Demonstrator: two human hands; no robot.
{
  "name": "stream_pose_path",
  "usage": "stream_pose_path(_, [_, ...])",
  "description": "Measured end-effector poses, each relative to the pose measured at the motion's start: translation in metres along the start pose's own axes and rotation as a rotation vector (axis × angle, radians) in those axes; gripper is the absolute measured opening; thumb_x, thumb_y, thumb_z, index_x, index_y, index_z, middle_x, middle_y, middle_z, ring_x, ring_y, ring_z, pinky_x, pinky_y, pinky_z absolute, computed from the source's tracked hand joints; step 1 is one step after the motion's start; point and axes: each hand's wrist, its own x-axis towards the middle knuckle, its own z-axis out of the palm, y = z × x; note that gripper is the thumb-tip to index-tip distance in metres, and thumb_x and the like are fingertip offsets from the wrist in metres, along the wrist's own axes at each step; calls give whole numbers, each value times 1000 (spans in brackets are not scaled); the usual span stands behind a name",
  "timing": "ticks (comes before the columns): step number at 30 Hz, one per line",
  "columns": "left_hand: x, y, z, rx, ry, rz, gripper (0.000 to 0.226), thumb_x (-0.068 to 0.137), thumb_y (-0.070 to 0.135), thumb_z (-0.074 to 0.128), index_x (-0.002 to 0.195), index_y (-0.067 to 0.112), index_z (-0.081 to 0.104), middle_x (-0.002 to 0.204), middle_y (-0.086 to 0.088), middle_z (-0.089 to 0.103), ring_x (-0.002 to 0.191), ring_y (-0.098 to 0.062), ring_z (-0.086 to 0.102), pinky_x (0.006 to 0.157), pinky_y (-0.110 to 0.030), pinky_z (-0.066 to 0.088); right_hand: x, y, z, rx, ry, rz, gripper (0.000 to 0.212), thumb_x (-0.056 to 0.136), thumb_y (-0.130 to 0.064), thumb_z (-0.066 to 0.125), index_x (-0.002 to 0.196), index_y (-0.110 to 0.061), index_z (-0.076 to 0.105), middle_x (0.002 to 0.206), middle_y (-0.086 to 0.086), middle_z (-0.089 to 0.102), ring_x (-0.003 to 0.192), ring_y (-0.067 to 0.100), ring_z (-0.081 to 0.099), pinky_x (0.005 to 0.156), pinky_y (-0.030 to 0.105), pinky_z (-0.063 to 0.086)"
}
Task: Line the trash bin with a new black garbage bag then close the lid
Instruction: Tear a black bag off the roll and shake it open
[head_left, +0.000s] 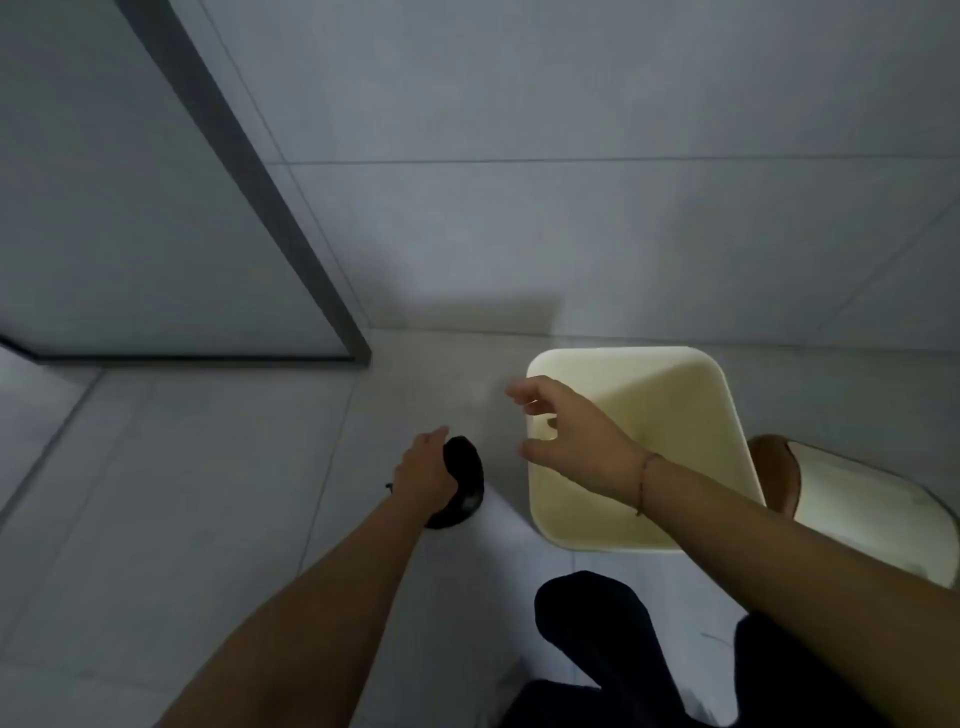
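**A tiled room at home, likely a bathroom**

Large pale grey tiles cover the floor (182, 493) and the walls (571, 104). A dark-framed glass partition (249, 171) meets the corner, and a cream plastic trash bin (623, 530) stands unlined beside it.

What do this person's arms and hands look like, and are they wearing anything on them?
Both forearms are bare, with no sleeves or gloves in view. The right hand has a thin reddish string bracelet around its wrist. At the left hand, a small dark cord end shows at the wrist. No rings are discernible.
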Motion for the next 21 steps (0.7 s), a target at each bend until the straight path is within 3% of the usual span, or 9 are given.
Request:
stream_pose_path(4, [12,1,18,116,17,28,47,88,21,50,133,13,45,137,-15,46,118,-36,53,99,-46,45,2,6,0,27,18,0,55,77,-9,66,127,-25,48,127,-5,51,112,7,50,76,4,37])
stream_pose_path(8, [21,-6,35,173,7,-83,42,90,20,51,130,11,43,135,-13,47,118,-33,54,97,-39,45,4,13,-4,52,38,16,55,78,-7,65,128,-23,48,127,-3,51,111,8,49,79,4,38])
stream_pose_path(11, [19,-10,35,119,75,-143,34,89,18,50,121,5,50,124,-15,59,110,-30,59,91,-36,47,3,13,-5,46,40,24,54,78,-7,65,127,-23,49,128,-2,52,110,8,50,79,5,39])
stream_pose_path(14, [6,-6,14,-102,166,-139,28,88,15,50,108,-2,57,105,-19,67,93,-33,65,81,-37,52,0,8,-6,41,46,29,52,79,-6,64,126,-21,50,129,-1,52,110,10,51,81,7,40])
stream_pose_path(17, [-14,2,-37,-353,227,-133,21,83,6,58,103,-1,59,85,-13,65,62,-20,60,53,-25,51,-6,-4,-8,12,50,18,52,79,-3,63,127,-19,49,131,2,51,111,11,51,88,15,41])
stream_pose_path(19, [-36,8,-79,-617,203,-59,17,80,4,64,96,8,64,84,-9,68,67,-21,64,53,-25,54,-9,-16,-10,-66,37,-20,61,78,-4,65,133,-20,44,136,3,46,117,13,48,92,14,38])
stream_pose_path(21, [-67,15,-120,-825,160,104,19,79,4,66,87,22,68,77,-1,75,69,-18,70,52,-23,56,-12,-28,-14,-165,31,-59,76,76,-8,68,142,-23,33,144,2,37,130,17,40,104,22,35])
